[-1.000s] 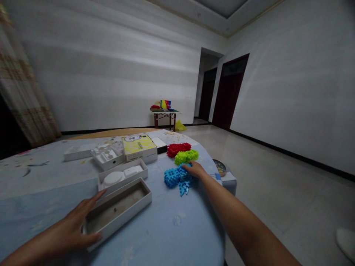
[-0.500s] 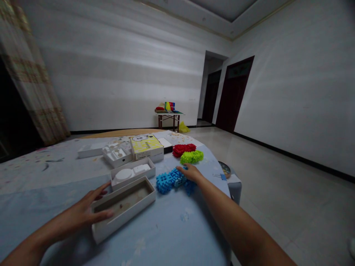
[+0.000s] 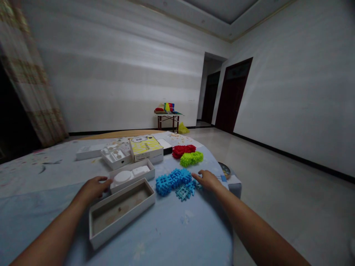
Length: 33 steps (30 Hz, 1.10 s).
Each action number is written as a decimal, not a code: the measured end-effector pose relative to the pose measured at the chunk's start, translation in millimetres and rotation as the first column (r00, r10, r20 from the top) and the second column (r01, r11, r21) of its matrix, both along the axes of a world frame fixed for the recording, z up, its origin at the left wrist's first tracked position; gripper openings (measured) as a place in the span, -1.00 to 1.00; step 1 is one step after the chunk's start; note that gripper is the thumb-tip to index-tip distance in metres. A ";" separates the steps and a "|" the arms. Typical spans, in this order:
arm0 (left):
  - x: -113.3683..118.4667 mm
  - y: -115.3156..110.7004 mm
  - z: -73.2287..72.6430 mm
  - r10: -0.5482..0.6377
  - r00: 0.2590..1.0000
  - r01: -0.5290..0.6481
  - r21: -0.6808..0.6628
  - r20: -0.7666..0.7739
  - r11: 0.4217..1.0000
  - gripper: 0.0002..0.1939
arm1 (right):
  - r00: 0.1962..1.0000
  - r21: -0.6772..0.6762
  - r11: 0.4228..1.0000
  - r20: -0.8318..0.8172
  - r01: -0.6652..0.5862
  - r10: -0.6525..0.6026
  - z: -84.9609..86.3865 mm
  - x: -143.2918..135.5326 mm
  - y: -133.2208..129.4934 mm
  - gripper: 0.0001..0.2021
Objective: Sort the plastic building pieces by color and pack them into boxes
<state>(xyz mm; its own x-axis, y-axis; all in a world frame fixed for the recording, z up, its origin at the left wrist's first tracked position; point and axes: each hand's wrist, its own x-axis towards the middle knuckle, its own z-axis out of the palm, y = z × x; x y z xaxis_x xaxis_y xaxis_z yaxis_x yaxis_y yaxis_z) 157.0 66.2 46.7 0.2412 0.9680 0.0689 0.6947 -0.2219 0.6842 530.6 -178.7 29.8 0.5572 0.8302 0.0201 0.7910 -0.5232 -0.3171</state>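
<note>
My left hand is at the left end of a white box, its fingers stretched out and the fingertips at the box's corner. Inside that box lie a round white disc and a smaller white piece. In front of it stands an open, long white box with a brownish bottom. My right hand is open at the right of a pile of blue interlocking plastic blocks. Lighter blue blocks lie flat beside the pile, close to its fingertips.
Red blocks and lime-green blocks lie behind the blue pile. Further back are a yellow-and-white box and a white tray with compartments. A round dish sits off the table's right edge.
My left hand has moved from the long white box up to the box behind it. My right hand has drawn back rightward from the blue blocks, uncovering the lighter ones.
</note>
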 end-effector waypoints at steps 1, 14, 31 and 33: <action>2.1 0.8 -1.2 -0.004 1.000 0.004 -0.030 -0.014 1.000 -0.45 | 1.000 0.008 1.000 -0.007 -0.010 0.010 -0.8 -2.6 1.1 -0.34; -45.8 18.6 -6.3 0.100 0.990 -0.105 -0.044 -0.099 0.994 -0.55 | 0.993 0.043 0.992 -0.028 -0.117 0.118 0.0 -36.6 18.2 -0.42; -62.8 -59.3 -4.8 0.283 0.949 -0.296 0.081 0.137 0.952 -0.51 | 0.619 -0.071 0.627 0.111 -0.776 0.778 46.8 -98.5 77.0 -0.04; -60.7 -63.5 -11.1 0.261 0.952 -0.275 0.071 0.162 0.959 -0.51 | 0.585 -0.155 0.595 0.108 -0.789 0.804 45.0 -103.3 87.7 -0.01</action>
<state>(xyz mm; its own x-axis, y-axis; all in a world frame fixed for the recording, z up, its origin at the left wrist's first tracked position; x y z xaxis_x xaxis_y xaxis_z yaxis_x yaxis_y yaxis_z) 96.3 2.6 35.6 -0.0459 0.9834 0.1756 0.6286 -0.1082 0.7702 427.3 -91.0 74.8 -0.3330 0.9417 -0.0489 0.9351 0.3232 -0.1451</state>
